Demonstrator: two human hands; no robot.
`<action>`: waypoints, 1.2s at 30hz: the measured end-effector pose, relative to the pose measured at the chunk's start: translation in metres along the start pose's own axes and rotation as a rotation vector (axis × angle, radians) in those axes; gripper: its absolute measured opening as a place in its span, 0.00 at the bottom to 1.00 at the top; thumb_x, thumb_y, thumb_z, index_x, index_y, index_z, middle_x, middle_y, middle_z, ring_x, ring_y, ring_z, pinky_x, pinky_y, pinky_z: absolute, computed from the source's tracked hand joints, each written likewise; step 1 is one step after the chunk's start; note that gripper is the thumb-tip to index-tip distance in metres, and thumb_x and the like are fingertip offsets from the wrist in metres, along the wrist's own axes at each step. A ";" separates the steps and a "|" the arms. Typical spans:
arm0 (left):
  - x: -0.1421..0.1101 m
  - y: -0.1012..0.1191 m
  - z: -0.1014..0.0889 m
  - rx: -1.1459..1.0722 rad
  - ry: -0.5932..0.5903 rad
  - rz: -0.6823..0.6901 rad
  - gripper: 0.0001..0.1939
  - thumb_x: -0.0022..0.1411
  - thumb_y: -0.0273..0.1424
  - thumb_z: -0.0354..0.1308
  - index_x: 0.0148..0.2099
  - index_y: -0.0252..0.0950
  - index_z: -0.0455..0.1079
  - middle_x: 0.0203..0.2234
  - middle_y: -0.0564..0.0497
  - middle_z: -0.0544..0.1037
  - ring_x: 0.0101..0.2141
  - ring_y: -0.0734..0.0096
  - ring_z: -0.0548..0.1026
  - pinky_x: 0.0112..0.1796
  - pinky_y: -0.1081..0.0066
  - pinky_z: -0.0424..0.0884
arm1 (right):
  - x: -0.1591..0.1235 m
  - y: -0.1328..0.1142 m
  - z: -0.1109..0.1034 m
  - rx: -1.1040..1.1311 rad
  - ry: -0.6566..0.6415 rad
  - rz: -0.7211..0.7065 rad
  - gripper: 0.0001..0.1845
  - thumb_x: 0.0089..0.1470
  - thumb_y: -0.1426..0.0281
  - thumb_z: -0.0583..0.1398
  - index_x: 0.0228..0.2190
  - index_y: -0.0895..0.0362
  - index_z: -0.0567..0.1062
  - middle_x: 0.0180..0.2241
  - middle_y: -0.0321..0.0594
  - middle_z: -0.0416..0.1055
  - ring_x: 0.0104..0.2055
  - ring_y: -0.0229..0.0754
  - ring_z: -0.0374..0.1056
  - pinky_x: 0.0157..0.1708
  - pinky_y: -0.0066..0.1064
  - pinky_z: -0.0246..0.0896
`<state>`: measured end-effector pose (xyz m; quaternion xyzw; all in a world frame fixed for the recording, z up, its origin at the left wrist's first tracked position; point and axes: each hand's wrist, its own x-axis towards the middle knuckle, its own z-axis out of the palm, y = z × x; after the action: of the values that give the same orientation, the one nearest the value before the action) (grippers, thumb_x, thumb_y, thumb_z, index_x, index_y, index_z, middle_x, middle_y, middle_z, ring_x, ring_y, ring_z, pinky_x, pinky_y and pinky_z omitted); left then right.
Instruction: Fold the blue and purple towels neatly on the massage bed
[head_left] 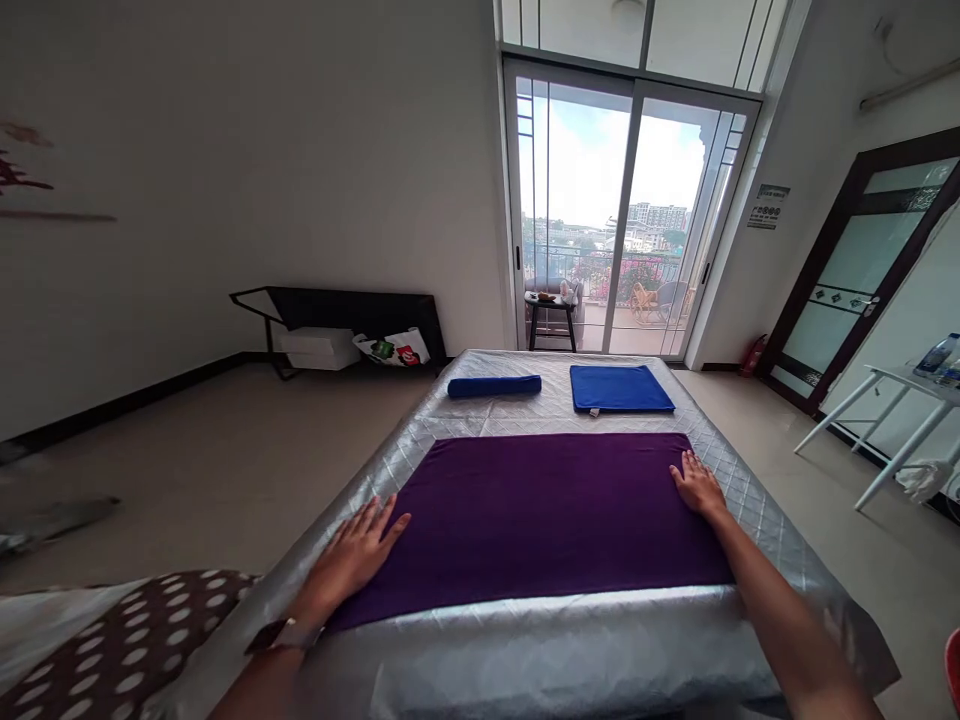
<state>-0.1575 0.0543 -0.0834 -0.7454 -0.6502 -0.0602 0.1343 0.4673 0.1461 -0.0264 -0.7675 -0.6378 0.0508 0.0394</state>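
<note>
A purple cloth (540,520) lies spread flat on a table with a silver quilted cover (757,545). My left hand (352,548) rests at the cloth's left edge, fingers stretched out, palm down, with a watch on the wrist. On the opposite side my right hand (699,484) lies flat near the cloth's far right corner, its fingers extended. Neither hand grips anything. Beyond the purple cloth are a rolled blue cloth (494,386) on the left and a blue cloth folded into a rectangle (622,389) on the right, with a small white tag.
A black bench (360,310) with a white box (319,348) and a printed bag (394,347) stands by the wall. Brown polka-dot fabric (150,640) is at lower left. A white table (900,385) with bottles stands right, near a fire extinguisher (753,355). Sliding glass doors (630,220) are behind.
</note>
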 end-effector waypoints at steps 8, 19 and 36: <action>-0.010 -0.009 0.005 -0.013 0.012 0.008 0.30 0.67 0.35 0.34 0.56 0.32 0.74 0.60 0.35 0.71 0.61 0.47 0.67 0.56 0.45 0.65 | -0.045 -0.022 0.002 -0.027 0.164 -0.085 0.33 0.68 0.62 0.41 0.69 0.60 0.50 0.70 0.48 0.48 0.72 0.47 0.42 0.69 0.45 0.34; -0.014 0.001 -0.020 0.076 -0.149 0.008 0.30 0.65 0.24 0.37 0.62 0.39 0.69 0.66 0.44 0.64 0.65 0.52 0.61 0.60 0.49 0.60 | -0.109 0.005 0.015 0.002 -0.043 -0.181 0.40 0.65 0.48 0.40 0.70 0.56 0.45 0.71 0.42 0.43 0.73 0.45 0.38 0.70 0.44 0.32; -0.063 -0.025 0.020 0.106 -0.076 -0.028 0.26 0.59 0.33 0.43 0.53 0.42 0.77 0.56 0.42 0.76 0.61 0.47 0.67 0.56 0.49 0.67 | -0.108 0.023 0.012 0.019 0.006 -0.092 0.40 0.65 0.50 0.40 0.69 0.61 0.50 0.70 0.44 0.46 0.72 0.45 0.41 0.70 0.42 0.35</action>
<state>-0.1929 0.0026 -0.1157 -0.7298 -0.6674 0.0008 0.1482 0.4688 0.0352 -0.0378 -0.7370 -0.6719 0.0526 0.0509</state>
